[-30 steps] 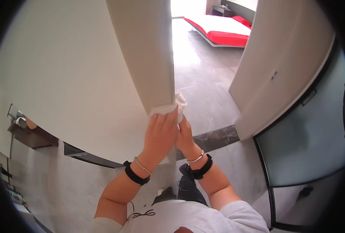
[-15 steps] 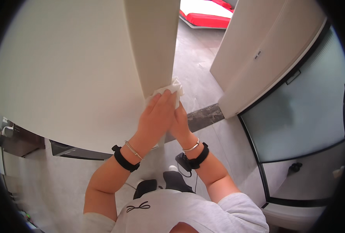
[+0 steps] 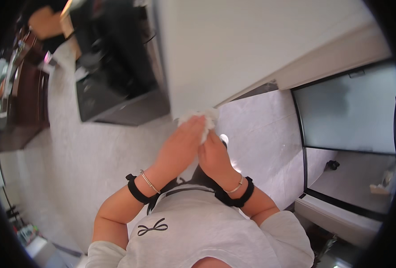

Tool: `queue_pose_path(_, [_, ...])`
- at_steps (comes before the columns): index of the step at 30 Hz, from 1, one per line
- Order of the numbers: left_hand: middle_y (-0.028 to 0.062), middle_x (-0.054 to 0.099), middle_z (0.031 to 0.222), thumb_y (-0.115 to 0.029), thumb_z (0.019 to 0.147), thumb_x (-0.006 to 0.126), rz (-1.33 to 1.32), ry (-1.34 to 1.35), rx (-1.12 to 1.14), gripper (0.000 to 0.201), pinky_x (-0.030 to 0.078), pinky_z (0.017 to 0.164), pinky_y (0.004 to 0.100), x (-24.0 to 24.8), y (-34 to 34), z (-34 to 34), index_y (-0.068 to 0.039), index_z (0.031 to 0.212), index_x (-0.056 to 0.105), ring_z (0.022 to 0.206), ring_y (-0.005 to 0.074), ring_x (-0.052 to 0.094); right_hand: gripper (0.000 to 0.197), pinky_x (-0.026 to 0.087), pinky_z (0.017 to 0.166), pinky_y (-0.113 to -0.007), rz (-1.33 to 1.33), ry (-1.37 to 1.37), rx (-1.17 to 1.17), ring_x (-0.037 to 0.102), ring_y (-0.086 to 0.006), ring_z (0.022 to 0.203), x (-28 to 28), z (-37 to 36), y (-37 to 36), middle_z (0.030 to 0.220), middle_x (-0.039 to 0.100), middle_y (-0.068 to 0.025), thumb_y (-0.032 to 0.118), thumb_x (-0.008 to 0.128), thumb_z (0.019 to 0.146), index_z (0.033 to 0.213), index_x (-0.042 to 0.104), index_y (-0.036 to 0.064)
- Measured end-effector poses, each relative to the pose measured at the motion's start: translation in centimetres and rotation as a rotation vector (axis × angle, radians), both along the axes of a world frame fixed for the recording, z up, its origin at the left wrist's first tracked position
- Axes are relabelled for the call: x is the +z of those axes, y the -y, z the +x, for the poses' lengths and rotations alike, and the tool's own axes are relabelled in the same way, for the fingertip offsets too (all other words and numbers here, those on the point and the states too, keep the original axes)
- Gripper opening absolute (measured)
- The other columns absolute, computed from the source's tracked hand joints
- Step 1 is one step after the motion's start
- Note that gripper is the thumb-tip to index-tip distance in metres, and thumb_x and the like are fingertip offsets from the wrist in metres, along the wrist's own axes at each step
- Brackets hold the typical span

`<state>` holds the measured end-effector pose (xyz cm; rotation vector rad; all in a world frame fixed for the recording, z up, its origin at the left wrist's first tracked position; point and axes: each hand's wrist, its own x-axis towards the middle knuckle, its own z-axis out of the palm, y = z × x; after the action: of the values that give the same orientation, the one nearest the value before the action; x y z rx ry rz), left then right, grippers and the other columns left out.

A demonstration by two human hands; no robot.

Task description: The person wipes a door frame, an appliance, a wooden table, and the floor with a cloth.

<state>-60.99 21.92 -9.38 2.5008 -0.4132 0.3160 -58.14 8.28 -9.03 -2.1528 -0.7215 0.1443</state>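
A crumpled white cloth or paper wipe (image 3: 211, 117) lies bunched between my two hands, up against the corner of a pale wall (image 3: 251, 49). My left hand (image 3: 178, 145) presses on it from the left, its fingers together and lying over it. Close against it, my right hand (image 3: 217, 160) holds the wipe's right side, its fingers partly hidden behind the wipe and the other hand. Both hands are slightly blurred. Each wrist wears a silver bangle and a black strap.
Left of the wall stands a black cabinet-like unit (image 3: 120, 107) with dark items on it. Farther left is a dark brown wooden cabinet (image 3: 30, 102). On the right, a black-framed frosted glass panel (image 3: 349, 116) rises above a low pale ledge (image 3: 331, 219).
The view has swung left, bringing the black unit into sight and hiding the doorway with the red-and-white item. Both hands, still on the wipe, are now nearer my body at the wall's corner.
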Motion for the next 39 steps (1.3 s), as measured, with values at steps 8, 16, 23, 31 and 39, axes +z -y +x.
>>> queue_pose_path(8, [0.0181,0.042,0.132,0.004,0.074,0.051,0.068,-0.055,0.472,0.045,0.037,0.100,0.0392,-5.9,-18.5,-7.7,0.009,0.119,0.046,0.123,0.0353,0.039,0.047,0.037,0.100,-0.042,-0.127,0.046,0.276,0.038,-0.0408,0.122,-7.2,-4.0,-21.6,0.127,0.041,-0.0277,0.005,0.049,0.080,0.123,0.040,-0.0104])
queue_pose_path(16, [0.0157,0.044,0.132,-0.005,0.074,0.054,0.115,-0.081,0.451,0.046,0.037,0.099,0.0376,-10.3,-27.2,-5.8,0.007,0.118,0.049,0.124,0.0280,0.040,0.046,0.024,0.105,-0.049,-0.374,0.222,0.244,0.029,-0.0369,0.130,-10.1,-2.5,-29.7,0.134,0.037,-0.0252,0.008,0.053,0.077,0.120,0.044,-0.0071])
queue_pose_path(23, [0.0121,0.046,0.131,-0.009,0.074,0.054,0.084,-0.140,0.200,0.045,0.036,0.099,0.0368,-10.3,-30.5,-7.3,0.002,0.118,0.051,0.123,0.0260,0.042,0.046,0.024,0.104,-0.052,-0.520,0.049,0.135,0.028,-0.0413,0.129,-8.9,-4.5,-30.1,0.133,0.036,-0.0273,0.008,0.050,0.078,0.121,0.043,-0.0079])
queue_pose_path(31, [0.0117,0.048,0.128,-0.007,0.071,0.058,-0.103,-0.019,-0.162,0.038,0.038,0.097,0.0375,-10.9,-34.7,-4.7,0.002,0.108,0.055,0.121,0.0266,0.043,0.048,0.025,0.103,-0.052,-0.473,0.188,-0.177,0.027,-0.0463,0.127,-10.0,-6.5,-32.9,0.137,0.032,-0.0258,0.010,0.042,0.083,0.126,0.038,-0.0098])
queue_pose_path(39, [0.0143,0.047,0.129,-0.003,0.069,0.061,-0.237,0.033,-0.296,0.045,0.040,0.097,0.0395,-14.7,-36.4,-7.3,0.002,0.113,0.053,0.123,0.0326,0.041,0.046,0.020,0.105,-0.051,-0.157,0.186,-0.464,0.019,-0.0495,0.130,-13.6,-12.9,-36.9,0.139,0.025,-0.0298,0.015,0.037,0.089,0.130,0.036,-0.0082])
